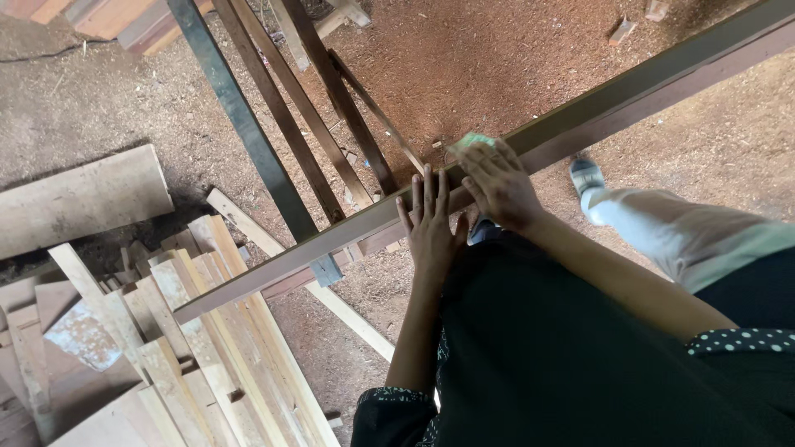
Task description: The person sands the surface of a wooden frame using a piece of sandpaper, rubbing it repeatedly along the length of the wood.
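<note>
**woodnoob:** Since the long wooden beam (pixel 580 124) runs out of view at the top right, I can't tell how long it is. Where are the hands exactly?

**sawdust_sam:** Left hand (pixel 431 228) lies flat and open on the beam near its middle, fingers spread and pointing far. Right hand (pixel 499 186) sits just to its right, pressing down on a small greenish pad (pixel 474 141) on the beam's top face. Most of that pad is hidden under the fingers, so I can't say what it really is, or how tightly it's gripped.

**woodnoob:** What's around it?

**sawdust_sam:** Dark clothing (pixel 563 356) fills the near right and blocks the ground below. A pale trouser leg (pixel 662 228) and a shoe (pixel 586 175) show past the beam. Thin dark slats (pixel 331 108) lean across the sawdust floor (pixel 464 58) beyond it, with one dark metal bar (pixel 240 116) crossing under the beam. A heap of pale offcut planks (pixel 199 331) lies near left, cut off by the edge, and a wide board (pixel 79 199) lies at the far left.
</note>
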